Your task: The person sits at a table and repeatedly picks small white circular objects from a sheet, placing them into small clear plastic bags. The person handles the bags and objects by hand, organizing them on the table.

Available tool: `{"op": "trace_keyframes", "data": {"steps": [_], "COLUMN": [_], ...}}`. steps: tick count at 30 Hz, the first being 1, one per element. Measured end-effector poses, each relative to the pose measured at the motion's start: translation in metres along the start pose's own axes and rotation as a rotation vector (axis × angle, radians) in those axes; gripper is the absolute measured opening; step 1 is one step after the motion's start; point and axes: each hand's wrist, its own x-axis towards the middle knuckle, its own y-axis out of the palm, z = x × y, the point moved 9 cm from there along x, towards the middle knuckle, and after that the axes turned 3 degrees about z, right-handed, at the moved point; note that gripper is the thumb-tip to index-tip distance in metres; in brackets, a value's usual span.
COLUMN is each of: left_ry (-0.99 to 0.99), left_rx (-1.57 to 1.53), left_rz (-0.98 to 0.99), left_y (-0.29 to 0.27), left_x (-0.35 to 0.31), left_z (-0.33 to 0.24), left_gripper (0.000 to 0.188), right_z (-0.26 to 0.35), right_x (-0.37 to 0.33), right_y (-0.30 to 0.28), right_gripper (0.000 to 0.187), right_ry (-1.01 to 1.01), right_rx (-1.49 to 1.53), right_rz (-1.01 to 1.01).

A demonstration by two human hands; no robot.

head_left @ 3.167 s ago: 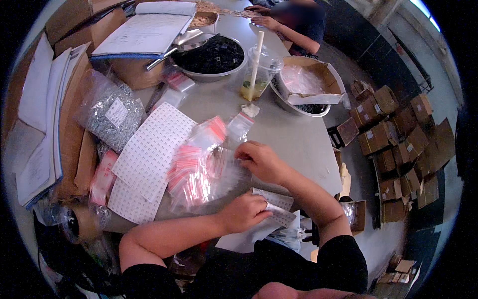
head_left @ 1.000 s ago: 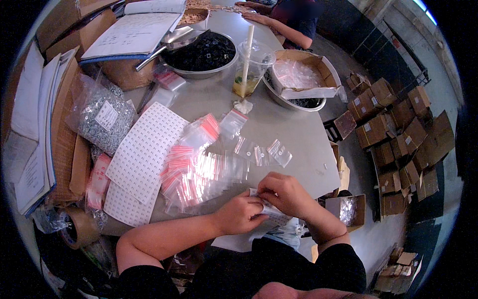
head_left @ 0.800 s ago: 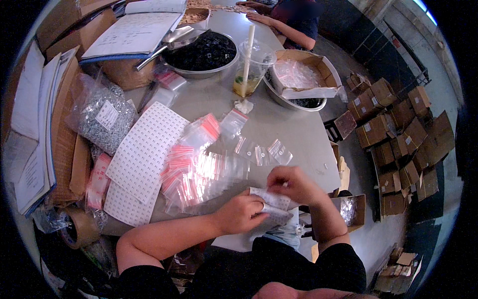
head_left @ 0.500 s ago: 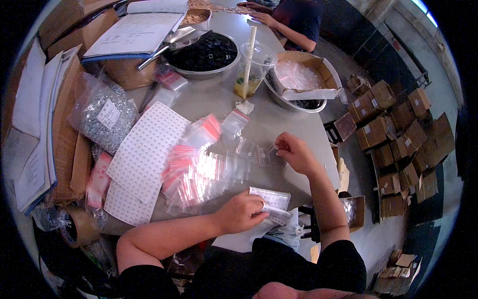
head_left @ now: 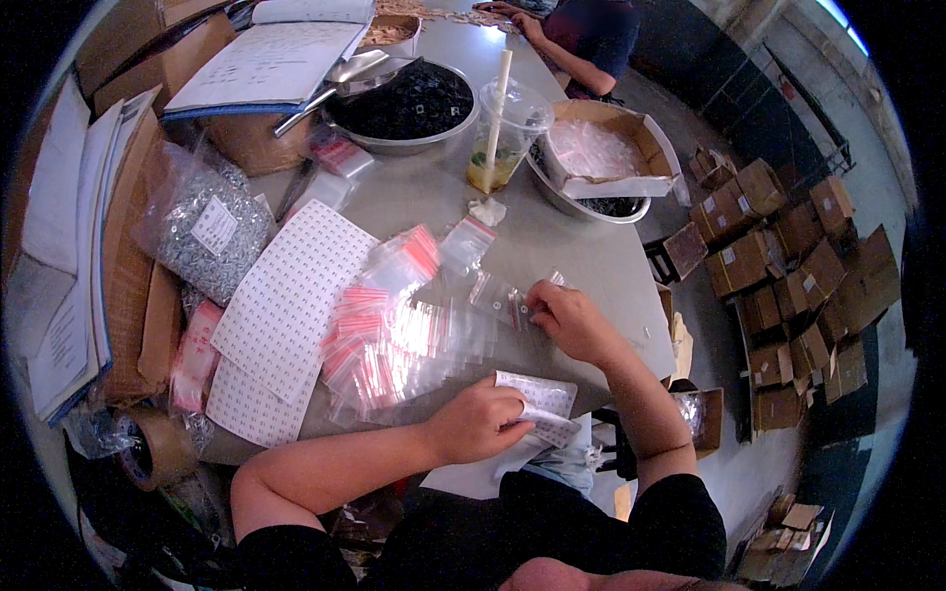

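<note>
My left hand [head_left: 480, 421] rests near the table's front edge, its fingers curled over a folded white label sheet [head_left: 544, 398]. My right hand [head_left: 569, 317] reaches out over the grey table [head_left: 591, 258] and pinches a small clear zip bag [head_left: 510, 299] that lies flat there. A heap of small clear bags with red zip strips [head_left: 394, 330] is spread just left of both hands. Two more small bags [head_left: 465, 239] lie further out.
White sticker sheets [head_left: 292, 295] lie left of the heap, beside a bag of metal parts [head_left: 202, 225] and a tape roll [head_left: 156, 447]. Farther back stand a bowl of black parts [head_left: 409, 103], a plastic cup with a straw [head_left: 506, 123] and a cardboard box in a bowl [head_left: 601, 153]. Another person [head_left: 581, 34] sits opposite.
My right hand has left the label sheet by my left hand and moved forward across the table to the small clear bag. My left hand stays on the sheet.
</note>
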Motion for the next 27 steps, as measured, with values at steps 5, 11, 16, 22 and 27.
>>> {"op": "trace_keyframes", "data": {"steps": [5,11,16,22,27], "left_ry": [-0.008,0.008,0.001,0.024,-0.014], "left_rx": [0.019,0.005,0.047,0.017,0.021], "left_rz": [0.019,0.01,0.041,-0.003,0.039], "left_y": [0.003,0.0,0.003,0.001,0.005], "left_x": [-0.002,-0.001,-0.002,0.0,-0.003], "left_z": [0.003,0.0,0.003,-0.001,0.005], "left_gripper": [0.023,0.022,0.023,0.023,0.023], "right_z": [-0.001,0.031,0.022,-0.005,-0.008], "right_x": [0.005,0.03,0.042,0.037,-0.014], "right_y": [-0.024,0.004,0.013,-0.026,-0.035], "right_gripper": [0.021,0.018,0.02,0.035,0.05], "right_ry": [0.169,-0.205,-0.129,0.099,0.174], "right_rx": [-0.046,-0.156,-0.181,-0.261,-0.128], "right_rz": [-0.058,-0.02,-0.032,-0.159,-0.267]}}
